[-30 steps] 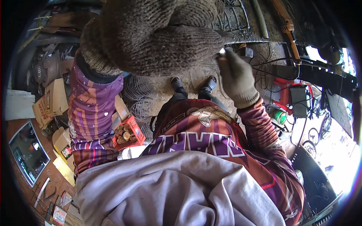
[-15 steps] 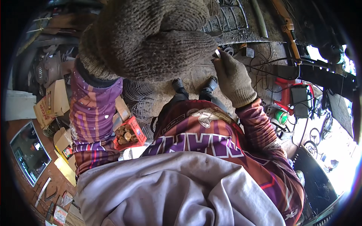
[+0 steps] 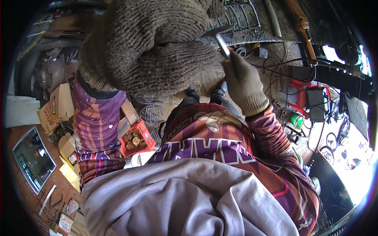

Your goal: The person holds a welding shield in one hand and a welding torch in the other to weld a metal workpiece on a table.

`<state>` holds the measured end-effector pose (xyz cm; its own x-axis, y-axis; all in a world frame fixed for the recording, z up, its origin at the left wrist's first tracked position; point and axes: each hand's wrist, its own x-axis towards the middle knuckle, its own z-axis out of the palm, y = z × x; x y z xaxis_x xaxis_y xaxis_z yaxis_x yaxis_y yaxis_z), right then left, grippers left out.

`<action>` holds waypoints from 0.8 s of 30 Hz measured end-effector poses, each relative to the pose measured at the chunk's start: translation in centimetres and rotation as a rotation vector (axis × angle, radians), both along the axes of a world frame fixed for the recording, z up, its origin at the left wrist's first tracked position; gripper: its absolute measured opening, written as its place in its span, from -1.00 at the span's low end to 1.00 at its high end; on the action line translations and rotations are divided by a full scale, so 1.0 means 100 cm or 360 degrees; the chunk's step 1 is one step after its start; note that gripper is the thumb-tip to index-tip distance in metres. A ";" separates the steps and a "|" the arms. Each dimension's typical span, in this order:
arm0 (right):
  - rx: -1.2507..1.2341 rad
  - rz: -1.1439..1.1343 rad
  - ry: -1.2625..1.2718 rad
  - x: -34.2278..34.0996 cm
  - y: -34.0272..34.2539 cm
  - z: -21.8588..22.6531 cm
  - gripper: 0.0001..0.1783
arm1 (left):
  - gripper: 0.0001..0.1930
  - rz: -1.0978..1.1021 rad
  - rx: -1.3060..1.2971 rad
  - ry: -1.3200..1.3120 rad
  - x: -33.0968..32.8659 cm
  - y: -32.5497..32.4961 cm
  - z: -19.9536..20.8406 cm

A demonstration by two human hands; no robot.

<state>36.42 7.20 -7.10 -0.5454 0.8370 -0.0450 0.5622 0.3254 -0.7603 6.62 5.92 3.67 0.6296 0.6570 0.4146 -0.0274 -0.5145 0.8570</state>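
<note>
We look down on a dusty grey-brown floor (image 3: 204,80), where loops of coiled wire (image 3: 151,109) lie near a pair of dark shoes (image 3: 192,93). Ahead of us, a dark, grimy bench (image 3: 289,30) carries a rack of bent metal rods (image 3: 254,14), a long bar (image 3: 272,17) and an orange tool (image 3: 302,26) running past its edge. At left, we see a brown board (image 3: 50,142) bearing a pale-framed glass panel (image 3: 34,159), a curved pale strip (image 3: 47,199) and a small packet (image 3: 65,223); its tilt we cannot tell.
</note>
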 end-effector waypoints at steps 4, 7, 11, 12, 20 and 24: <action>-0.0239 -0.0042 0.0223 0.002 0.003 0.008 -0.70 | -0.43 -0.0019 -0.0146 -0.0100 -0.005 -0.002 -0.004; -0.0197 0.0003 0.0341 -0.001 -0.005 0.016 -0.71 | -0.43 0.0014 -0.0173 -0.0109 -0.001 -0.004 -0.008; 0.0267 0.0112 0.0252 -0.006 -0.012 -0.005 -0.61 | -0.45 0.0124 -0.0205 -0.0098 -0.005 -0.011 -0.001; 0.0163 0.0236 -0.0104 -0.008 -0.009 -0.003 -0.64 | -0.45 0.0175 -0.0214 -0.0086 -0.011 -0.015 0.003; 0.0074 0.0214 -0.0195 -0.011 -0.006 -0.004 -0.63 | -0.48 0.0332 -0.0252 -0.0140 -0.004 -0.021 0.000; 0.0130 0.0099 0.0266 -0.005 -0.012 0.005 -0.62 | -0.49 0.0427 -0.0283 -0.0159 -0.003 -0.027 -0.001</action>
<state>35.88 6.03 -6.61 -0.5902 0.7987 0.1172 0.4075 0.4201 -0.8109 6.29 3.20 3.61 0.3866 0.8614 0.3294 0.0000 -0.3572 0.9340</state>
